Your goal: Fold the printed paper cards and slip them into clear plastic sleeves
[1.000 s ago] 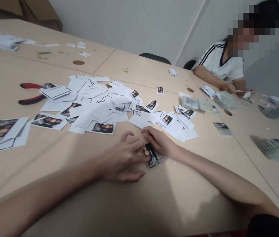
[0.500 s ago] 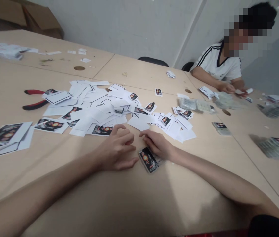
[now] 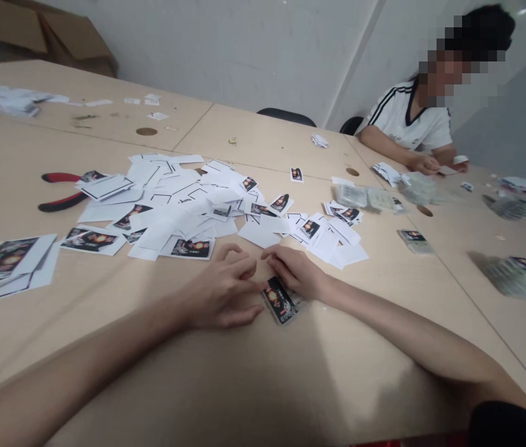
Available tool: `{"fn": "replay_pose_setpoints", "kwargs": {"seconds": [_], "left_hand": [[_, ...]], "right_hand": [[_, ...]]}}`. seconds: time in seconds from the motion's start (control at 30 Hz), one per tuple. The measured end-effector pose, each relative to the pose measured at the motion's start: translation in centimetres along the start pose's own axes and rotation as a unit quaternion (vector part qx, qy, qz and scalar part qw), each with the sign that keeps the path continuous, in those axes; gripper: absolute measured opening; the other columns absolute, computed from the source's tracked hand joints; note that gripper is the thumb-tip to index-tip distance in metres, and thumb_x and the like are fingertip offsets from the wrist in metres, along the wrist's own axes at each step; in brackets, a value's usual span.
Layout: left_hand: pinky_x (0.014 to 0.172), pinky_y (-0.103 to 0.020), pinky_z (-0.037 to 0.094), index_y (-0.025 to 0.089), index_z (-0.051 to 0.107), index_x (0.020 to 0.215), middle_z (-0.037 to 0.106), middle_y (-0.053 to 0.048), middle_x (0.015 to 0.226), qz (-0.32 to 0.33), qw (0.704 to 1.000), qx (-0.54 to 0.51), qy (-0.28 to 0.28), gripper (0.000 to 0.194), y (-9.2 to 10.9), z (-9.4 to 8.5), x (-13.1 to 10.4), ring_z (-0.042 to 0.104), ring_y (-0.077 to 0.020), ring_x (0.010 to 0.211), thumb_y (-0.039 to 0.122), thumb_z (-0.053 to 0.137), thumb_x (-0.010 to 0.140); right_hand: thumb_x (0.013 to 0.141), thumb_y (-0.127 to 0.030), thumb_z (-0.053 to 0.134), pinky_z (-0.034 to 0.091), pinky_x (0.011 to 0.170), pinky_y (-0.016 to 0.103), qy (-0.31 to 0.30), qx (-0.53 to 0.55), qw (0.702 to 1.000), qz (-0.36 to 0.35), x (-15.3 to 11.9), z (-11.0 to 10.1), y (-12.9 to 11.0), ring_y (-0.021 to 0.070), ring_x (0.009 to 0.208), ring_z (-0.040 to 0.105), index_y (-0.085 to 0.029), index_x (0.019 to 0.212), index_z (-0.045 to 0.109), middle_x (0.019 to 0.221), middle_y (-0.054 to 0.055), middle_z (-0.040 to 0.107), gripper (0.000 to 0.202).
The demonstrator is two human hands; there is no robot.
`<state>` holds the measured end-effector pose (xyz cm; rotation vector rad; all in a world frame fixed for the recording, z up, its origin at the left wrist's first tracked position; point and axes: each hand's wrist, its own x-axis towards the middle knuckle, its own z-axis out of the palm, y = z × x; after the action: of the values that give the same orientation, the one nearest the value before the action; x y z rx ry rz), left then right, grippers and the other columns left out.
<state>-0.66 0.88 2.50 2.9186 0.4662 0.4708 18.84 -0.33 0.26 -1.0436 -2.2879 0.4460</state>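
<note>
A small flat clear plastic case [image 3: 283,303] with a black printed card showing a fiery picture lies on the table between my hands. My right hand [image 3: 298,272] is at its far right side, covering that corner; the fingers are curled and seem to grip the case, though the contact is partly hidden. My left hand [image 3: 223,288] is to the left of the case with fingers apart and nothing in them. One of its fingertips reaches the case's left edge. Just beyond both hands spreads a loose heap of white paper cards [image 3: 188,205], some with the same dark print.
Red-handled pliers [image 3: 61,192] lie left of the heap, and a few printed sheets [image 3: 12,264] are nearer. Stacked plastic cases [image 3: 521,276] and a single case [image 3: 415,242] stand right. Across the table, a person in a white shirt [image 3: 412,121] handles a card.
My left hand's fingers have spread a little and shifted slightly toward me, at the left edge of the case. My right hand stays nearly still. The whole view has drifted slightly.
</note>
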Motion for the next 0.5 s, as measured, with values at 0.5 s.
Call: {"fn": "replay_pose_setpoints", "kwargs": {"seconds": [0.5], "left_hand": [[0.084,-0.041,0.028,0.014,0.06,0.082,0.047,-0.003,0.068,0.028,0.994,0.087,0.066,0.028,0.8,0.4,-0.1,0.042,-0.0156,0.068,0.036,0.044,0.076]], "right_hand": [[0.06,-0.055,0.058,0.04,0.079,0.042,0.001,-0.145,0.982,0.124,-4.7,-1.1,-3.3,0.0281,0.099,0.043,-0.014,0.12,0.029,0.109,0.014,0.045,0.078]]}}
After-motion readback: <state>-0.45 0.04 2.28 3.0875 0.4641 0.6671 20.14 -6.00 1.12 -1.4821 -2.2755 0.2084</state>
